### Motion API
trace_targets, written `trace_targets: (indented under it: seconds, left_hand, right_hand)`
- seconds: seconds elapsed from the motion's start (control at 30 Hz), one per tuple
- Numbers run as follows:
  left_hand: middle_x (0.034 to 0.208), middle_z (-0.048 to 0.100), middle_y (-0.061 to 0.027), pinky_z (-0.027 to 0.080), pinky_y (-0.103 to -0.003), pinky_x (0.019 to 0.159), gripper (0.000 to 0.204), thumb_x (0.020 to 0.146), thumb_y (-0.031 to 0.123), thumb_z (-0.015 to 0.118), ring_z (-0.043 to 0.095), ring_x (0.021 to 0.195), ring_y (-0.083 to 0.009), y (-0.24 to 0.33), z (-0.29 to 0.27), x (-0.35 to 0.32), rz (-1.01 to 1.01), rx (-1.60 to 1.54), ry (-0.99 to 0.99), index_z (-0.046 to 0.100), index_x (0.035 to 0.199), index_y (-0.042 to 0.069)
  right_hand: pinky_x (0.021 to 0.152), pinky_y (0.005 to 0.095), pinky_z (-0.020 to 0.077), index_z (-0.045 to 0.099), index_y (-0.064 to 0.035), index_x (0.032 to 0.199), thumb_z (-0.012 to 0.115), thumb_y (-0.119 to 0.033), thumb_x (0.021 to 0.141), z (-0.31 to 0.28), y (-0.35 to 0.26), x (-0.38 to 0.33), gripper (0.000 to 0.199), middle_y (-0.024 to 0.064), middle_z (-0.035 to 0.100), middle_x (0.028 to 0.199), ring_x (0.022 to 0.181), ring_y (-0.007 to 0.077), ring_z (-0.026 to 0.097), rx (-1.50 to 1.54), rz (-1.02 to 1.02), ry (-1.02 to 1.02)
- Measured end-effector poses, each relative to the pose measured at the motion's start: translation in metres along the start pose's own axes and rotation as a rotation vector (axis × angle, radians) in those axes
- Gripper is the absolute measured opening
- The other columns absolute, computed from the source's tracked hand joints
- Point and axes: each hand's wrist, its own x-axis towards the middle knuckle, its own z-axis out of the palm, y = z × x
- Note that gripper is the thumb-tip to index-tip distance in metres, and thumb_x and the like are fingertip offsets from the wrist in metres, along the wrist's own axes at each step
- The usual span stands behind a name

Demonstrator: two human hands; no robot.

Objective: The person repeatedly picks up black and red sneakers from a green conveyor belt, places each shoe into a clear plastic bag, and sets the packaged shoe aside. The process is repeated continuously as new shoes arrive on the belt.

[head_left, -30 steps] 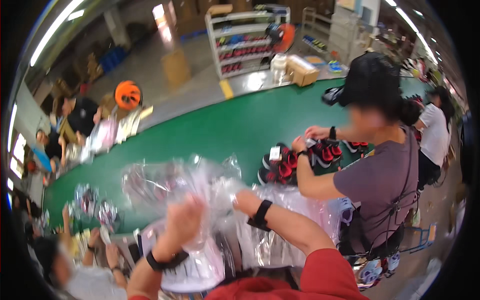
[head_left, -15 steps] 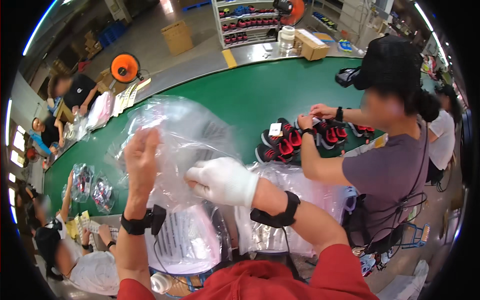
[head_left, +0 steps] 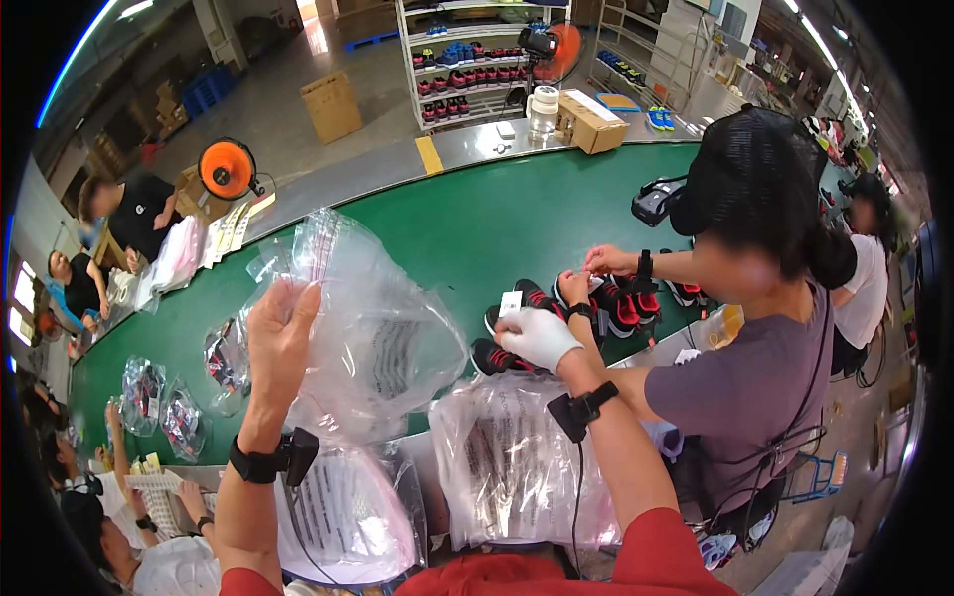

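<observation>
My bare left hand point(head_left: 283, 333) is closed on the gathered upper edge of a clear plastic bag point(head_left: 383, 343). The bag hangs puffed out over the green table, with dark print on its side. My right hand point(head_left: 542, 340), in a white glove, has its fingers closed about a pair of black and red sneakers point(head_left: 494, 356) on the table. A white tag point(head_left: 511, 302) stands up from this pair beside the gloved fingertips. The fingers partly cover the shoes.
Stacks of clear bags point(head_left: 517, 467) lie at the near edge. At right a co-worker point(head_left: 745, 348) handles more black and red sneakers point(head_left: 626, 303). Bagged shoes point(head_left: 184, 417) lie at left. A cardboard box point(head_left: 591, 121) and an orange fan point(head_left: 228, 169) stand across the table.
My right hand has left the plastic bag and moved right to the sneakers. My left hand keeps hold of the bag, which now hangs more spread out. The view has shifted slightly.
</observation>
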Motion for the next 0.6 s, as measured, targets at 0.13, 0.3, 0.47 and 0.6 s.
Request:
trace_targets:
  seconds: [0.13, 0.3, 0.47, 0.6]
  left_hand:
    - [0.075, 0.052, 0.0045, 0.035, -0.02, 0.06, 0.016, 0.09, 0.014, 0.059, 0.042, 0.068, -0.0028, -0.016, 0.003, -0.01, -0.032, 0.009, -0.004, 0.057, 0.084, 0.0]
    - [0.076, 0.056, 0.0035, 0.037, -0.02, 0.06, 0.014, 0.089, 0.012, 0.059, 0.045, 0.069, -0.0025, -0.039, -0.005, -0.023, -0.145, -0.066, 0.051, 0.058, 0.085, -0.001]
    - [0.077, 0.056, 0.0034, 0.037, -0.019, 0.061, 0.014, 0.09, 0.013, 0.059, 0.046, 0.07, -0.0025, -0.045, -0.013, -0.033, -0.154, -0.091, 0.107, 0.058, 0.087, -0.002]
    - [0.079, 0.057, 0.0026, 0.038, -0.021, 0.064, 0.019, 0.09, 0.017, 0.059, 0.047, 0.072, -0.0042, -0.058, -0.021, -0.048, -0.18, -0.031, 0.136, 0.058, 0.091, -0.002]
  right_hand:
    - [0.083, 0.0381, 0.05, 0.071, -0.0207, 0.09, 0.061, -0.036, 0.07, 0.024, 0.03, 0.014, 0.028, 0.0107, 0.067, 0.099, 0.091, 0.0281, 0.064, -0.594, 0.073, -0.411]
    - [0.084, 0.0415, 0.0469, 0.065, -0.0188, 0.1, 0.058, -0.026, 0.077, 0.053, 0.066, 0.035, 0.026, 0.0095, 0.065, 0.103, 0.094, 0.0275, 0.063, -0.635, -0.088, -0.639]
    - [0.08, 0.044, 0.0424, 0.054, -0.0093, 0.101, 0.056, -0.021, 0.081, 0.079, 0.094, 0.03, 0.023, 0.0129, 0.065, 0.095, 0.092, 0.027, 0.063, -0.783, -0.146, -0.471]
    - [0.077, 0.0427, 0.0434, 0.051, -0.0073, 0.101, 0.06, -0.023, 0.075, 0.071, 0.089, 0.039, 0.031, 0.012, 0.067, 0.085, 0.082, 0.0275, 0.065, -0.728, -0.143, -0.444]
